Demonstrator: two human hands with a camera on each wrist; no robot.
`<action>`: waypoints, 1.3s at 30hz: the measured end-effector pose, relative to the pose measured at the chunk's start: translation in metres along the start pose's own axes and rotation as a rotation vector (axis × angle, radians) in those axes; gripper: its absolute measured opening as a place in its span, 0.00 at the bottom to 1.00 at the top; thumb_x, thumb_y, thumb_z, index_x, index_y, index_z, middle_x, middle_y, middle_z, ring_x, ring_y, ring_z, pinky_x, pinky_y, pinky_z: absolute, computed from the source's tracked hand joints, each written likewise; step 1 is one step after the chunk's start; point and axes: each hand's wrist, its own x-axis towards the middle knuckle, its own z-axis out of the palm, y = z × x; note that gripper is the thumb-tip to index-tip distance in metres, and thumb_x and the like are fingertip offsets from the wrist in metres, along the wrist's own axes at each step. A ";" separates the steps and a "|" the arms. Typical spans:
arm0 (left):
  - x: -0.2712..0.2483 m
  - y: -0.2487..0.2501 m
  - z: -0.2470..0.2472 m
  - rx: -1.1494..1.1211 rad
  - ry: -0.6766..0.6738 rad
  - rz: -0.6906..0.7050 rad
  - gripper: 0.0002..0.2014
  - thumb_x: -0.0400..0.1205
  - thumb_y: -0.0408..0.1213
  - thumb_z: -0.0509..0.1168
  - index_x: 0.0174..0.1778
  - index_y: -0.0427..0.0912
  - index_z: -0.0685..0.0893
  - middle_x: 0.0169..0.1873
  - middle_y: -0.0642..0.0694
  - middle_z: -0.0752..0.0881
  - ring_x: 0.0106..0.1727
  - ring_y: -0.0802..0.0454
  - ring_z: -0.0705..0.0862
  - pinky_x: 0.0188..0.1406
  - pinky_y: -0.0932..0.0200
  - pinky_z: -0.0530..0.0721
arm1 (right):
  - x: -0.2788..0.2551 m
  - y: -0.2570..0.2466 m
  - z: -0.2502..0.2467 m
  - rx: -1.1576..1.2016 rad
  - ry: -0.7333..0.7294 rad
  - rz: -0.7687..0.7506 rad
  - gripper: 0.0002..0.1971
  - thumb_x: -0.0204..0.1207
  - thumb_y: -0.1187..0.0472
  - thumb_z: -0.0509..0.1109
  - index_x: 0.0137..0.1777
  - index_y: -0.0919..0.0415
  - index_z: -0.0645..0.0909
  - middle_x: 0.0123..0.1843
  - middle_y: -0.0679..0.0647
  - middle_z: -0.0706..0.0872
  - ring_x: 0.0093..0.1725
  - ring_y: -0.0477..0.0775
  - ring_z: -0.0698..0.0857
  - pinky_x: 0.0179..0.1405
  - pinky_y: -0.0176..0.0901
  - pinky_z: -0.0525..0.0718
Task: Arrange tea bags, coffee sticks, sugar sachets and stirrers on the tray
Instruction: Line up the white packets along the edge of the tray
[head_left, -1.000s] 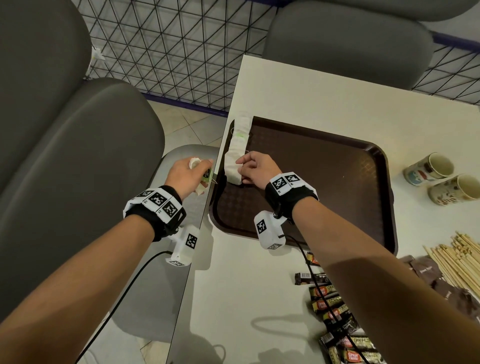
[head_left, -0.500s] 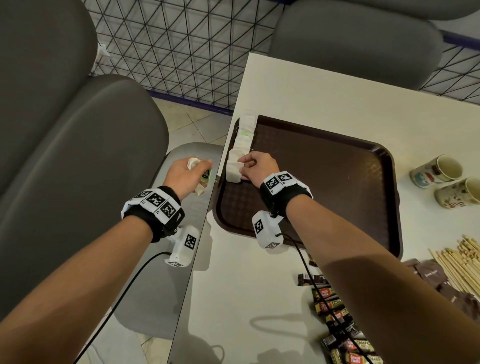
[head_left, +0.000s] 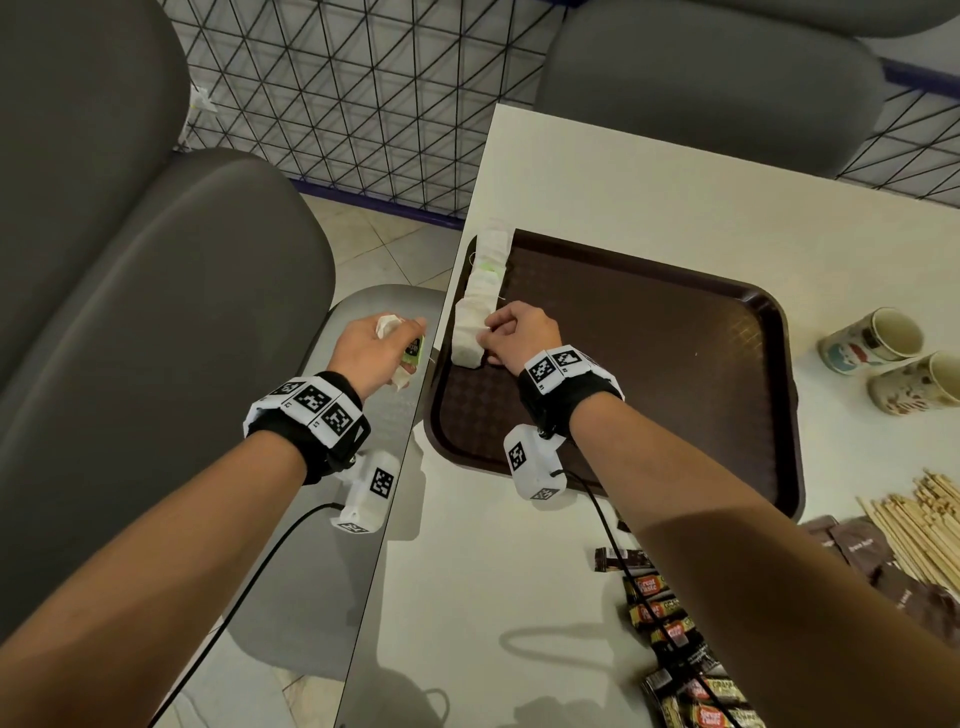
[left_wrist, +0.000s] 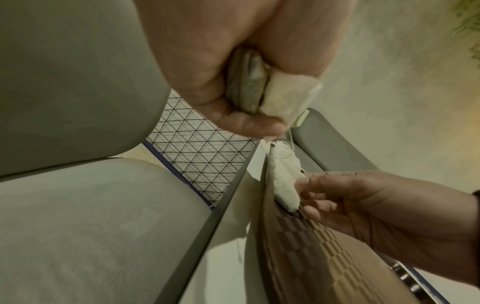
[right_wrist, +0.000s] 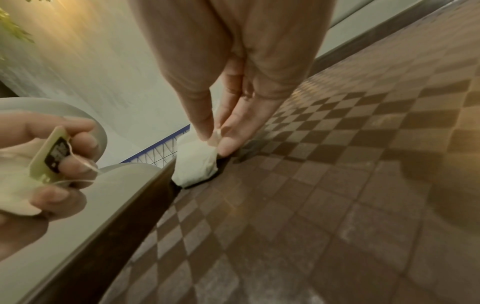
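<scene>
A dark brown tray (head_left: 649, 364) lies on the white table. A row of white tea bags (head_left: 480, 291) runs along its left rim. My right hand (head_left: 498, 338) pinches the corner of the nearest tea bag (right_wrist: 197, 164) between thumb and fingertip, with the bag resting on the tray floor (right_wrist: 311, 185). My left hand (head_left: 384, 348) hovers left of the table edge and grips a bunch of tea bags (left_wrist: 285, 96) with a green tag (right_wrist: 49, 154) and string. Coffee sticks (head_left: 670, 639), brown sachets (head_left: 862, 551) and wooden stirrers (head_left: 924, 525) lie on the table at the lower right.
Two paper cups (head_left: 883, 353) lie on their sides right of the tray. Grey chairs (head_left: 130, 312) stand to the left and behind the table (head_left: 675, 171). A black wire mesh fence (head_left: 337, 93) runs behind. A black cable (head_left: 623, 561) trails from my right wrist over the coffee sticks.
My right hand stays at the nearest tea bag on the tray's left side, shifting only slightly. My left hand keeps its bunch in about the same place.
</scene>
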 end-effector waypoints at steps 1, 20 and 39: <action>0.000 0.001 0.000 -0.002 -0.011 0.001 0.11 0.81 0.43 0.68 0.38 0.39 0.83 0.29 0.44 0.81 0.26 0.50 0.81 0.31 0.54 0.82 | 0.000 -0.001 -0.001 -0.050 0.032 -0.035 0.06 0.72 0.63 0.76 0.44 0.57 0.81 0.32 0.49 0.80 0.34 0.48 0.83 0.39 0.36 0.86; -0.023 0.014 0.004 -0.355 -0.224 -0.075 0.11 0.84 0.42 0.63 0.57 0.40 0.78 0.40 0.38 0.83 0.25 0.50 0.84 0.22 0.63 0.81 | -0.021 -0.037 -0.011 0.192 -0.248 -0.148 0.08 0.77 0.65 0.71 0.37 0.55 0.79 0.38 0.55 0.85 0.35 0.47 0.83 0.38 0.40 0.86; -0.032 0.014 0.011 -0.379 -0.243 -0.022 0.13 0.82 0.40 0.66 0.61 0.42 0.78 0.42 0.41 0.84 0.25 0.52 0.78 0.14 0.67 0.72 | -0.034 -0.056 -0.028 0.507 -0.214 -0.123 0.06 0.85 0.64 0.56 0.57 0.64 0.71 0.37 0.56 0.83 0.33 0.49 0.82 0.33 0.36 0.84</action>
